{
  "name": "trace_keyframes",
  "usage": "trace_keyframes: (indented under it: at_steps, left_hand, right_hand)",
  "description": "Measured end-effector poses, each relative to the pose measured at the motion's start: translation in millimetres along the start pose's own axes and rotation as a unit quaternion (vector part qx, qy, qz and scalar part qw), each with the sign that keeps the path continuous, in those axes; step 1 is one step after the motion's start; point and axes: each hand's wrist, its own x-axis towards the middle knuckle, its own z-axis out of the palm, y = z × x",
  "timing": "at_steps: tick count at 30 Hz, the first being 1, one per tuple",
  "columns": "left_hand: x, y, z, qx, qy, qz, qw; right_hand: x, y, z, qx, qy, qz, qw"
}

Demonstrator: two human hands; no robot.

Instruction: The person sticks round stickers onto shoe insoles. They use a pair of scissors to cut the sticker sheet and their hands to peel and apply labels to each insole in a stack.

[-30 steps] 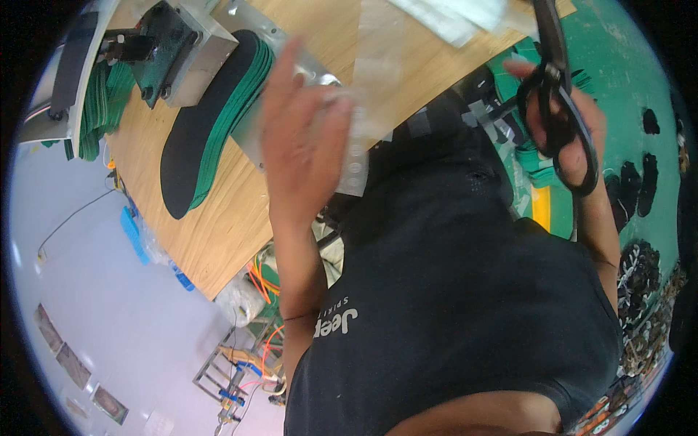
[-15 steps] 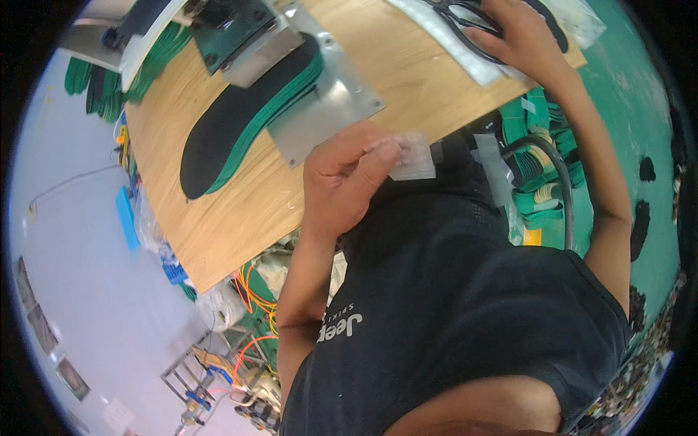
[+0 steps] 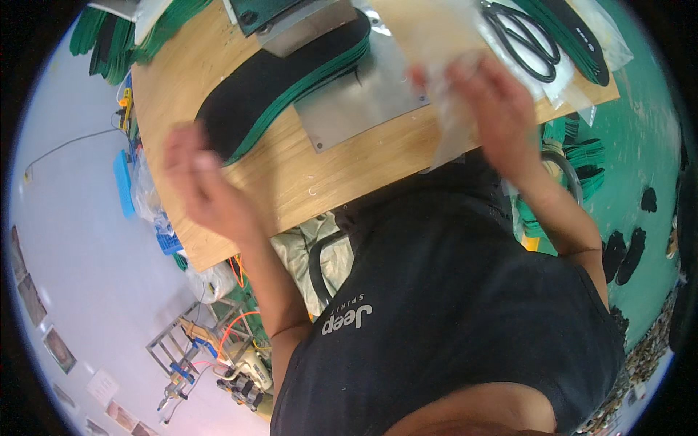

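A stack of insoles, black on top with green edges, lies across the table and partly over a metal plate. At the stack's near left end is my left hand, its blurred fingers stretched out and nothing visible in them. Whether it touches the insoles I cannot tell. Over the table to the right, my right hand is closed on a thin translucent plastic bag, which hangs toward the table's front edge. Motion blurs this hand and the bag.
A machine's metal block stands over the stack's far end. Black-handled scissors rest on clear plastic at the far right, beside a second stack of insoles. More green-edged insoles hang at the far left. A chair's armrest is beside me.
My left hand has moved left to the insole stack, without the small clear plastic it held. My right hand has left the scissors, come nearer and now holds the plastic bag.
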Motion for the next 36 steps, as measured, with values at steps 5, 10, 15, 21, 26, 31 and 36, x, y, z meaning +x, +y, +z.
trace_keyframes:
  at_steps: [5,10,15,21,26,31,36]
  left_hand:
    - [26,-73,-42,-0.028,0.029,-0.232,0.972]
    - [25,-77,-23,-0.104,-0.080,-0.221,0.966]
    - [25,-90,-26,-0.135,-0.077,-0.192,0.969]
    - [18,-89,-50,-0.141,-0.207,-0.112,0.962]
    - [29,-83,-53,-0.058,-0.274,-0.144,0.949]
    - [39,-89,-49,-0.043,-0.300,-0.122,0.945]
    - [40,-91,-48,-0.034,-0.298,-0.100,0.949]
  right_hand:
    - [55,4,10,0.027,0.088,-0.004,0.996]
    - [65,16,37,0.085,0.029,0.035,0.995]
    - [65,20,41,0.087,0.035,0.019,0.995]
    - [63,19,38,0.037,0.067,0.083,0.994]
    - [64,36,43,0.001,0.147,0.118,0.982]
    - [65,29,43,0.124,0.059,0.088,0.987]
    - [63,21,46,0.086,0.077,0.090,0.989]
